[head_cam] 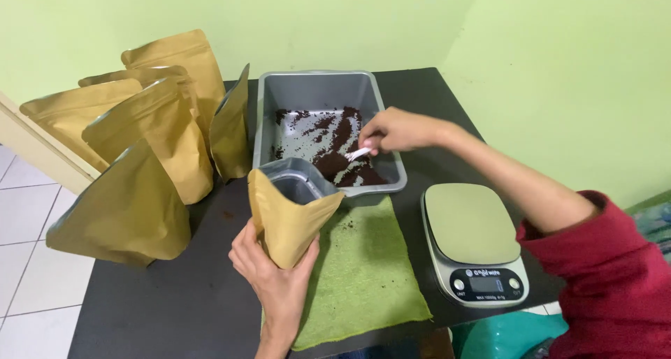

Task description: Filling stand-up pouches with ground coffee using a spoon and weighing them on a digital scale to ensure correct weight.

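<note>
My left hand (274, 275) grips the bottom of an open tan stand-up pouch (290, 216) with a silver lining, held upright over a green cloth (363, 268). My right hand (398, 130) reaches into a grey plastic tub (318, 90) and pinches a small white scoop (358, 153). The scoop's tip sits in dark brown ground powder (335, 160) spread across the tub's floor. The pouch mouth stands just in front of the tub's near rim.
Several filled tan pouches (150, 142) stand at the left on the black table (175, 296). A digital kitchen scale (475, 243) sits right of the cloth. Green walls close the back and right; white floor tiles lie beyond the table's left edge.
</note>
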